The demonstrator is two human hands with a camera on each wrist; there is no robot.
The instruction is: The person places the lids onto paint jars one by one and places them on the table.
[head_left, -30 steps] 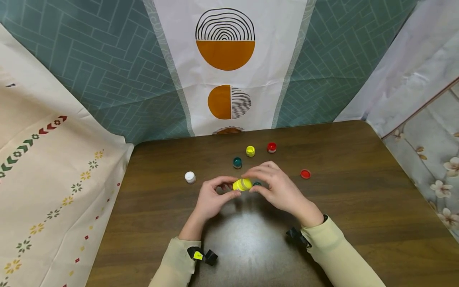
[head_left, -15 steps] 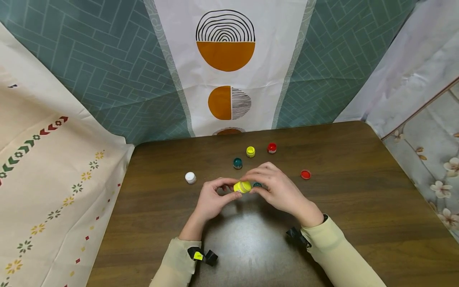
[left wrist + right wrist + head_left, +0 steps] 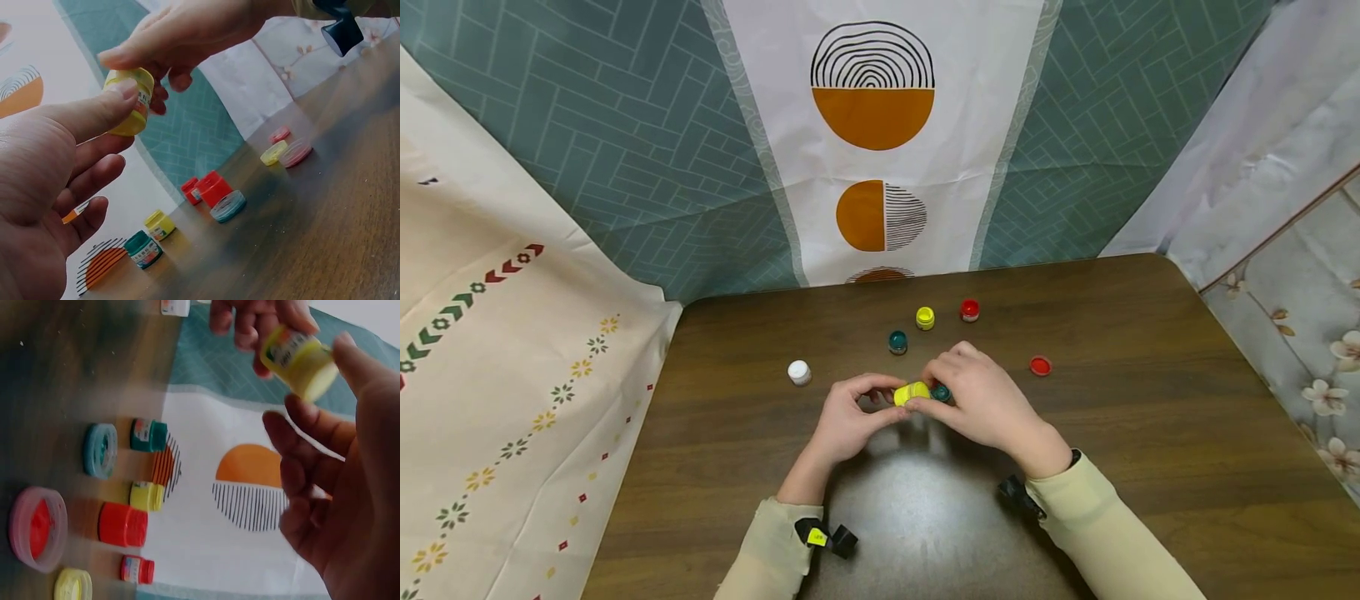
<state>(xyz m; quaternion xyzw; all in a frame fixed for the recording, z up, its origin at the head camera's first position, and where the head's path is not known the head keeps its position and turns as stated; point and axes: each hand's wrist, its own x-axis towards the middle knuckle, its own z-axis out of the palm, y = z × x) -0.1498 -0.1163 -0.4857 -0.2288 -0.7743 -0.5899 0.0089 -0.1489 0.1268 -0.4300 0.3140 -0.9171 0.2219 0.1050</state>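
Observation:
A small yellow paint jar [image 3: 912,393] is held up over the table between both hands, tilted sideways. My left hand [image 3: 844,419] pinches its body between thumb and fingers. At the lid end [image 3: 315,380], my right hand [image 3: 976,396] has its thumb on one side and its index finger on the other. The jar's printed label [image 3: 292,349] shows in the right wrist view. Below my right hand lies a teal lid [image 3: 941,392], partly covered in the head view. The left wrist view shows my left hand's lower fingers loosely bent, away from the jar.
Open teal [image 3: 897,342], yellow [image 3: 925,318] and red [image 3: 970,311] jars stand towards the back. A white-capped jar [image 3: 799,372] stands left; a red lid [image 3: 1041,366] lies right. A larger red jar [image 3: 123,524] and a yellow lid [image 3: 73,586] show in the wrist views.
My right hand's fingers have curled in and its thumb has moved left onto the yellow jar's end. The jar and left hand have shifted slightly to the right.

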